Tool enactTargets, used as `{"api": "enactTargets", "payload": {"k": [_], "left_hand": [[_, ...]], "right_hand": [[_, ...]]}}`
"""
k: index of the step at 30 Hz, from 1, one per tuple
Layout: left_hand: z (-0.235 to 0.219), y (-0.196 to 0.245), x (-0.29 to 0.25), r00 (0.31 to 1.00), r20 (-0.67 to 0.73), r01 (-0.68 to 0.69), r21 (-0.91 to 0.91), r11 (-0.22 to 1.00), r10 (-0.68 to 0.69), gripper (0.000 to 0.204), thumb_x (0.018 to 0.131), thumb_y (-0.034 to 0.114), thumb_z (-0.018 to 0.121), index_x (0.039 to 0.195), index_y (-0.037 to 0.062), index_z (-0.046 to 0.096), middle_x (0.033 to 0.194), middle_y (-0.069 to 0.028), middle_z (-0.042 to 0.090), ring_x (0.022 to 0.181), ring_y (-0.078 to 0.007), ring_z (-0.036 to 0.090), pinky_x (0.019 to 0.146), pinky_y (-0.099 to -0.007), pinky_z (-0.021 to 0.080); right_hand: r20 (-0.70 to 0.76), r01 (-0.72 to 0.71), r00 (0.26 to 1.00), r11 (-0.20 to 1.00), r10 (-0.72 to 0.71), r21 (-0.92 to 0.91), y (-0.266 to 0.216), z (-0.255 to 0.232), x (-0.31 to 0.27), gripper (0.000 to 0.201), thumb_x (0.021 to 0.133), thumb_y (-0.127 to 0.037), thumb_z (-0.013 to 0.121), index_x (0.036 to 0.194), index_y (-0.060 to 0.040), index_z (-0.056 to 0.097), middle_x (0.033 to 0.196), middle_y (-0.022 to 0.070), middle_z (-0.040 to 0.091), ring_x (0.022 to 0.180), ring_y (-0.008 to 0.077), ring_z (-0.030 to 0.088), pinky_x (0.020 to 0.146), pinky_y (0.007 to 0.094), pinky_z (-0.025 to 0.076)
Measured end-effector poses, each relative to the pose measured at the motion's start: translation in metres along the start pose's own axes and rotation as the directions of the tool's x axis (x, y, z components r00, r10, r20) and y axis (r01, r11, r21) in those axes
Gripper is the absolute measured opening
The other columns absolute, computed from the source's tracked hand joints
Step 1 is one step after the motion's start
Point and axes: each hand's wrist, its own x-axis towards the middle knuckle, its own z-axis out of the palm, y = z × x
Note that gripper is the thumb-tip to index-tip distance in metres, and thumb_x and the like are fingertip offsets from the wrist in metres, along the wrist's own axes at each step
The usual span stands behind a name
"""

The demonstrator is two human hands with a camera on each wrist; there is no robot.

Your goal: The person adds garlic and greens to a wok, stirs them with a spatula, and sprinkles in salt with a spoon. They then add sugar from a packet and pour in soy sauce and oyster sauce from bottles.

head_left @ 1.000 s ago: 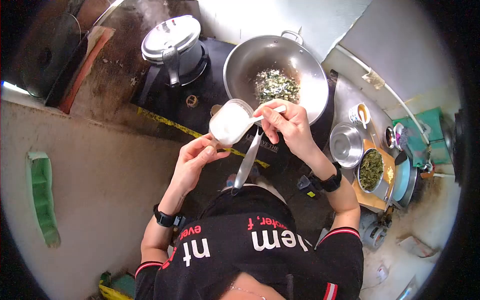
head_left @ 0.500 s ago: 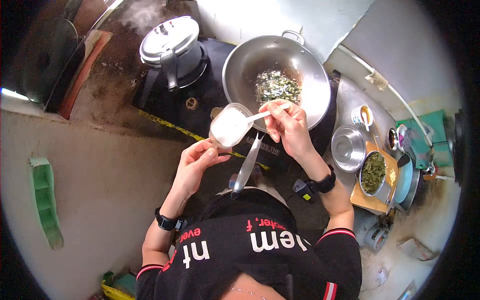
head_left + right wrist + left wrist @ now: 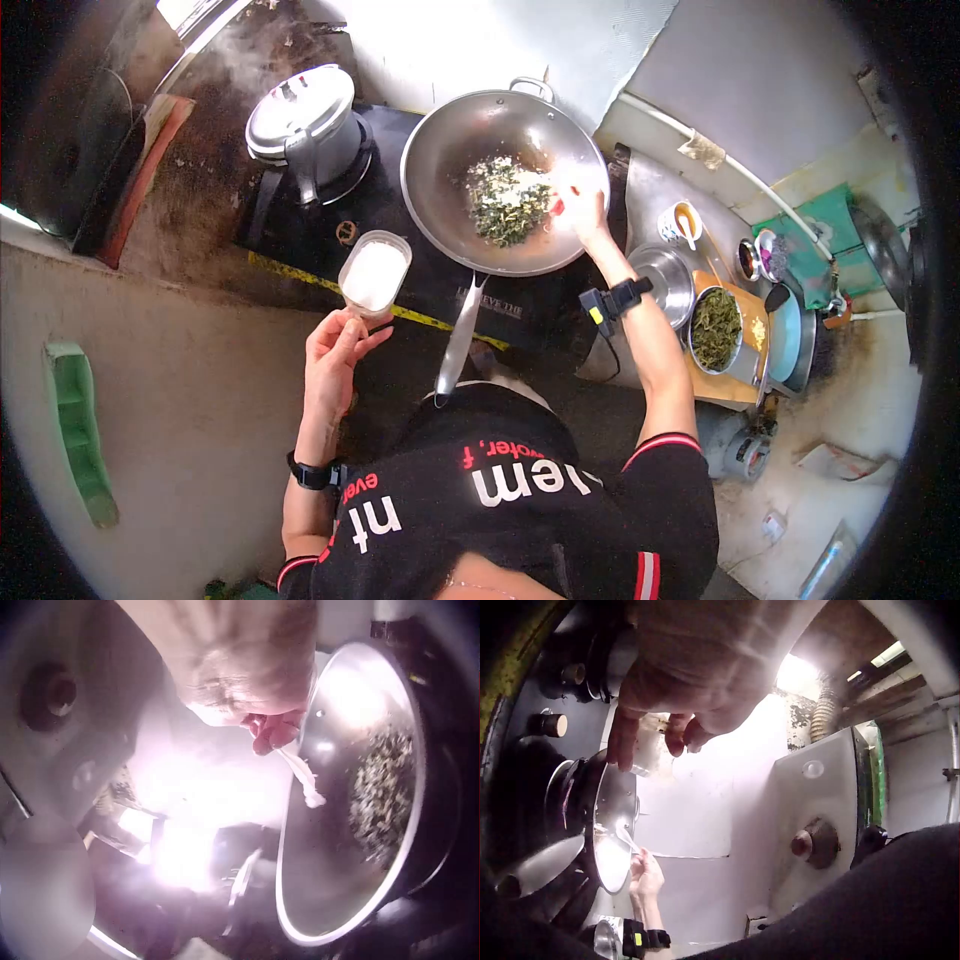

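My left hand (image 3: 337, 352) pinches the near end of a small clear tub (image 3: 375, 272) filled with white powder, held over the stove's front edge. Over the right side of the wok (image 3: 432, 150) is my right hand (image 3: 584, 212), gripping a white spoon (image 3: 306, 778). In the right wrist view some white stuff shows at the spoon's tip, inside the wok's rim. Chopped greens mixed with pale bits (image 3: 505, 205) lie in the wok's bottom. The wok's long handle (image 3: 460, 340) points toward my body.
A steaming pressure cooker (image 3: 305, 125) stands on the stove's left. To the right are a metal bowl (image 3: 662, 280), a cup with a spoon (image 3: 680, 222), a bowl of dark greens (image 3: 716, 330) and a wooden board (image 3: 735, 385) with chopped pale bits.
My right hand has moved the spoon from the tub out over the wok's right side. My left hand and the tub have moved left, away from the wok. The head view has shifted.
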Motion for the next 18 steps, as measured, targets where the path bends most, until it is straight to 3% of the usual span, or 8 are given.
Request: {"api": "enactTargets", "payload": {"k": [1, 3, 5, 7, 11, 13, 15, 18], "left_hand": [[0.001, 0.001, -0.003, 1.0, 0.0, -0.004, -0.001, 1.0, 0.004, 0.016, 0.09, 0.012, 0.05, 0.079, 0.0016, 0.053, 0.084, -0.0052, 0.055, 0.095, -0.0254, 0.059, 0.087, -0.0437, 0.048], [0.006, 0.0, -0.003, 1.0, -0.008, -0.001, -0.04, 0.999, 0.0, 0.015, 0.09, 0.012, 0.05, 0.08, 0.0015, 0.054, 0.084, -0.0051, 0.056, 0.096, -0.0241, 0.059, 0.087, -0.0434, 0.048], [0.004, -0.007, -0.005, 1.0, 0.01, -0.007, -0.043, 0.999, 0.007, 0.014, 0.09, 0.012, 0.05, 0.081, 0.0013, 0.054, 0.086, -0.0058, 0.057, 0.096, -0.0236, 0.059, 0.087, -0.0427, 0.048], [0.012, -0.002, -0.006, 1.0, -0.005, -0.007, -0.049, 0.999, 0.007, 0.014, 0.09, 0.011, 0.05, 0.082, 0.0009, 0.054, 0.091, -0.008, 0.06, 0.097, -0.0225, 0.059, 0.087, -0.0403, 0.049], [0.009, -0.01, -0.004, 0.999, -0.032, -0.02, -0.102, 0.995, 0.017, 0.016, 0.09, 0.013, 0.05, 0.081, 0.001, 0.054, 0.089, -0.0089, 0.061, 0.096, -0.0213, 0.059, 0.085, -0.0372, 0.049], [0.007, -0.01, -0.008, 0.999, -0.022, -0.047, -0.087, 0.995, 0.045, 0.015, 0.09, 0.015, 0.051, 0.083, 0.0018, 0.052, 0.093, -0.0088, 0.06, 0.095, -0.0222, 0.059, 0.088, -0.0401, 0.049], [0.008, -0.008, -0.014, 0.996, -0.087, -0.046, -0.123, 0.991, 0.036, 0.017, 0.09, 0.015, 0.051, 0.08, 0.0005, 0.054, 0.088, -0.0076, 0.06, 0.09, -0.0163, 0.059, 0.084, -0.0349, 0.049], [0.005, -0.005, -0.025, 0.985, -0.157, -0.089, -0.142, 0.986, 0.066, 0.017, 0.09, 0.016, 0.051, 0.082, 0.0014, 0.054, 0.087, -0.0053, 0.059, 0.086, -0.0139, 0.059, 0.083, -0.0324, 0.05]], "right_hand": [[0.001, 0.004, 1.0, 1.0, -0.004, 0.0, -0.001, 0.001, -0.003, 0.012, 0.085, -0.008, 0.056, 0.082, -0.0015, 0.065, 0.059, 0.0028, 0.058, 0.049, 0.0092, 0.054, 0.046, 0.0224, 0.043], [0.052, 0.344, 0.938, 0.907, -0.342, -0.244, -0.019, 0.004, -0.005, 0.012, 0.085, -0.007, 0.054, 0.086, -0.0023, 0.065, 0.059, 0.0027, 0.058, 0.048, 0.0084, 0.053, 0.045, 0.0224, 0.043], [0.068, 0.298, 0.954, 0.938, -0.291, -0.174, -0.052, 0.003, -0.017, 0.012, 0.087, -0.006, 0.053, 0.09, -0.0027, 0.065, 0.061, 0.003, 0.058, 0.051, 0.0074, 0.053, 0.046, 0.0214, 0.042], [0.001, 0.438, 0.896, 0.882, -0.445, -0.174, -0.1, 0.015, -0.035, 0.016, 0.085, -0.003, 0.051, 0.094, -0.0043, 0.063, 0.066, 0.0042, 0.059, 0.053, 0.0078, 0.054, 0.049, 0.0224, 0.044], [0.168, 0.35, 0.911, 0.922, -0.376, 0.165, -0.159, 0.046, -0.084, 0.011, 0.088, -0.009, 0.053, 0.095, -0.0033, 0.059, 0.073, 0.0021, 0.057, 0.055, 0.0057, 0.052, 0.05, 0.0201, 0.044], [0.36, 0.474, 0.808, 0.877, -0.467, 0.073, -0.199, 0.066, -0.114, 0.009, 0.087, -0.008, 0.055, 0.093, -0.0033, 0.058, 0.074, 0.0053, 0.057, 0.056, 0.0113, 0.055, 0.05, 0.0244, 0.045], [0.412, 0.863, 0.45, 0.505, -0.792, 0.029, -0.195, 0.102, -0.121, 0.01, 0.083, -0.005, 0.055, 0.093, -0.0033, 0.056, 0.076, 0.0098, 0.057, 0.06, 0.021, 0.058, 0.051, 0.0304, 0.047], [0.626, 0.935, 0.325, 0.339, -0.709, -0.102, -0.192, 0.14, -0.144, 0.029, 0.069, -0.002, 0.058, 0.098, -0.0035, 0.054, 0.076, 0.0106, 0.051, 0.069, 0.0274, 0.056, 0.059, 0.0357, 0.046]]}}
